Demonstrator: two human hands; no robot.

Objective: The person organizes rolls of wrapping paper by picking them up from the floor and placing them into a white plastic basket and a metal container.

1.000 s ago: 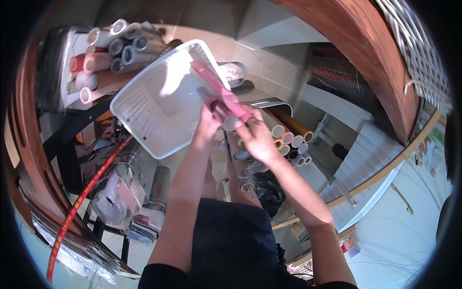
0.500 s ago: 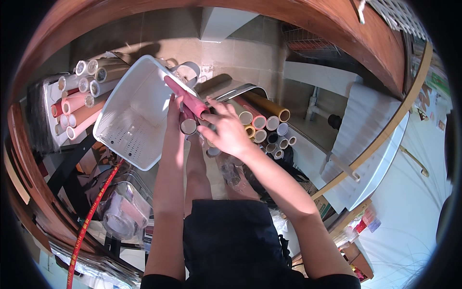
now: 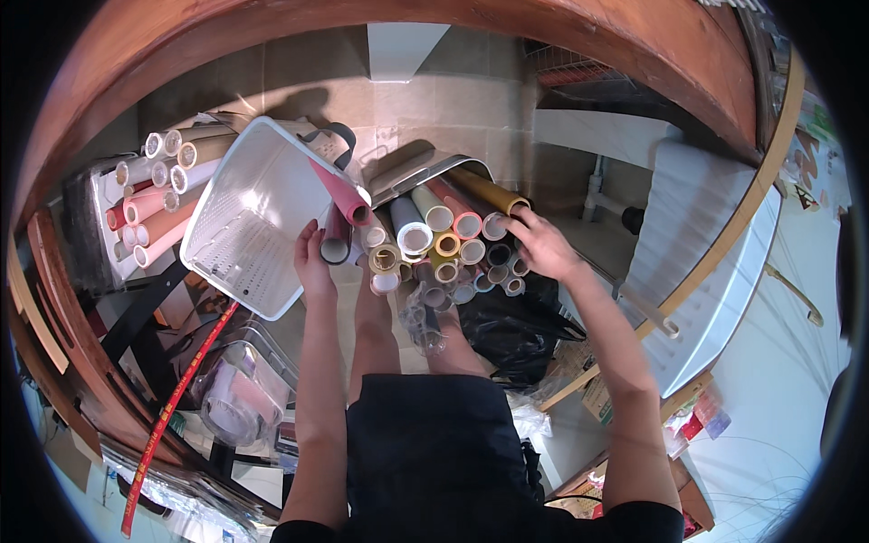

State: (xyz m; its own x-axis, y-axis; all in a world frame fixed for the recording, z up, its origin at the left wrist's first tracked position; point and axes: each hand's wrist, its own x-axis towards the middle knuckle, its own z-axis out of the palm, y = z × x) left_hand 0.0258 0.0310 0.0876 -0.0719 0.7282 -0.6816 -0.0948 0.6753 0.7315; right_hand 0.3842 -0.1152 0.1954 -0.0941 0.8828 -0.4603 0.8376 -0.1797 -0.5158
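My left hand (image 3: pixel 313 261) is closed at the lower left side of a dark maroon roll (image 3: pixel 335 237), its fingers partly hidden by the roll. A pink roll (image 3: pixel 340 192) lies just above that one, slanting over the right rim of a white plastic basket (image 3: pixel 243 213). To the right, my right hand (image 3: pixel 545 246) has its bent fingers on the open end of a gold roll (image 3: pixel 491 187), at the upper right of a stacked bundle. Several other rolls show their round ends there, among them a grey one with a white end (image 3: pixel 415 237).
Another stack of rolls (image 3: pixel 149 204) stands left of the basket. A red strap (image 3: pixel 181 389) hangs below it. A black plastic bag (image 3: pixel 516 335) lies under the bundle, with clear wrap (image 3: pixel 421 317) beside it. A curved wooden beam (image 3: pixel 453 20) spans the top; a white ridged panel (image 3: pixel 697 244) stands right.
My right hand has left the pink roll and moved right to the gold roll. My left hand has shifted slightly left and down beside the maroon roll. More roll ends of the bundle are uncovered.
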